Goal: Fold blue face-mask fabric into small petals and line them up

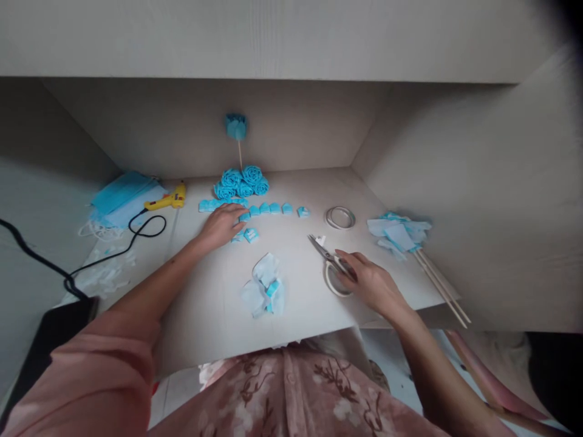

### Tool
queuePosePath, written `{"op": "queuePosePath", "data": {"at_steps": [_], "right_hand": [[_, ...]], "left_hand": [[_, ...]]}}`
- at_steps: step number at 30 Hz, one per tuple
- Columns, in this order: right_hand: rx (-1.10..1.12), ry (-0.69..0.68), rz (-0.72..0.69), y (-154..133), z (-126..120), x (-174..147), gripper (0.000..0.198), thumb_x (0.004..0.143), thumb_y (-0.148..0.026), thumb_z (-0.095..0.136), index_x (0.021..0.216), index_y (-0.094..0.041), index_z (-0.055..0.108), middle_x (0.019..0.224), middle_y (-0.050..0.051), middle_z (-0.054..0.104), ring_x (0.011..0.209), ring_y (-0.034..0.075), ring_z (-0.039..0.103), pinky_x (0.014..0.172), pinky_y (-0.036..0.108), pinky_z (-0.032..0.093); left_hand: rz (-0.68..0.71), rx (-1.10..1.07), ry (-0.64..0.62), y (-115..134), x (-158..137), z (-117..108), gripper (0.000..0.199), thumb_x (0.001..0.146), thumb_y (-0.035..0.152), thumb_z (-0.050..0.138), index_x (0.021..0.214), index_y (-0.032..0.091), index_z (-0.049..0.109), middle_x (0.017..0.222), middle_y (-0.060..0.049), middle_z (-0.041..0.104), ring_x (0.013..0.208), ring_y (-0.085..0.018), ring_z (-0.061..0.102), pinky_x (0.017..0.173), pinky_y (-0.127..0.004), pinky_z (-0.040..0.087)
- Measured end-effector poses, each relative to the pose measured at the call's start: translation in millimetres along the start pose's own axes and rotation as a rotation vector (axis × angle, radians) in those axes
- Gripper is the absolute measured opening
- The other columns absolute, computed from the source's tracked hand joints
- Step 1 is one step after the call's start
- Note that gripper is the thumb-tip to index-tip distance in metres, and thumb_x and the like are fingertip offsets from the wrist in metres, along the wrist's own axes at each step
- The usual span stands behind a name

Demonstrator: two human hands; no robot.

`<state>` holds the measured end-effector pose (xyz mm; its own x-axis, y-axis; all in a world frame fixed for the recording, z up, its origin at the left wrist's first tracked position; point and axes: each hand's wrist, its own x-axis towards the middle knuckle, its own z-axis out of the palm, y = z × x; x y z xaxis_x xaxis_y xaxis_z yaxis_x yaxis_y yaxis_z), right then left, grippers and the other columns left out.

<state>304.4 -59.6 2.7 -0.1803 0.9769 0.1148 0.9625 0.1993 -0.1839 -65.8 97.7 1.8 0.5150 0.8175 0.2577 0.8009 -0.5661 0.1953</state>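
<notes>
My left hand [223,223] reaches over a row of small folded blue fabric pieces [274,208], its fingers apart around the nearest one. Just below its fingertips lie a few more folded pieces [251,235]. In my right hand [371,280] are the handles of a pair of scissors [324,249], blades pointing to the far left. Beneath the scissors is a white tape roll [331,282], partly covered by them. A crumpled white and blue fabric piece [259,288] lies between my hands, nearer the table's front edge.
Blue rosettes [252,175] sit at the back, a blue flower on a stick [236,127] above them. A yellow glue gun [170,198] with a black cord and blue masks [122,194] lie left. Right are tape rings [339,217] and fabric-topped sticks [401,233].
</notes>
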Motion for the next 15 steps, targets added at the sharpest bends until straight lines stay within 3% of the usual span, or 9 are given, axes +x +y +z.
{"op": "queuePosePath", "data": {"at_steps": [3, 8, 12, 15], "right_hand": [[-0.009, 0.058, -0.118, -6.1, -17.4, 29.6, 0.042, 0.093, -0.036, 0.051, 0.132, -0.021, 0.056, 0.12, 0.012, 0.067, 0.104, 0.028, 0.066, 0.085, 0.038, 0.052], [0.048, -0.004, -0.38, -39.6, -6.9, 146.1, 0.044, 0.094, -0.017, 0.042, 0.137, -0.017, 0.054, 0.132, 0.011, 0.062, 0.121, 0.026, 0.058, 0.102, 0.038, 0.043], [0.001, -0.187, -0.347, -52.8, 21.9, 218.0, 0.053, 0.091, -0.008, 0.039, 0.14, -0.023, 0.052, 0.146, 0.006, 0.053, 0.13, 0.025, 0.051, 0.104, 0.036, 0.041], [0.046, -0.254, -0.365, -49.2, 35.1, 230.7, 0.057, 0.086, -0.004, 0.042, 0.137, -0.026, 0.055, 0.148, 0.002, 0.051, 0.135, 0.024, 0.047, 0.106, 0.034, 0.04]], "left_hand": [[0.013, 0.018, 0.002, 2.0, 16.9, 5.1, 0.039, 0.089, 0.027, 0.047, 0.121, 0.017, 0.066, 0.127, -0.011, 0.065, 0.119, -0.027, 0.057, 0.106, -0.041, 0.042], [0.062, 0.082, -0.055, 18.9, 58.7, 19.1, 0.053, 0.082, 0.005, 0.037, 0.126, 0.018, 0.064, 0.127, -0.009, 0.065, 0.115, -0.023, 0.057, 0.103, -0.038, 0.043], [0.055, 0.162, -0.143, 28.3, 80.2, 32.6, 0.061, 0.079, -0.001, 0.035, 0.13, 0.018, 0.061, 0.12, -0.012, 0.066, 0.112, -0.024, 0.057, 0.097, -0.037, 0.045], [0.031, 0.184, -0.19, 32.4, 83.5, 40.1, 0.058, 0.08, 0.0, 0.033, 0.126, 0.016, 0.064, 0.115, -0.015, 0.065, 0.109, -0.027, 0.058, 0.092, -0.039, 0.046]]}}
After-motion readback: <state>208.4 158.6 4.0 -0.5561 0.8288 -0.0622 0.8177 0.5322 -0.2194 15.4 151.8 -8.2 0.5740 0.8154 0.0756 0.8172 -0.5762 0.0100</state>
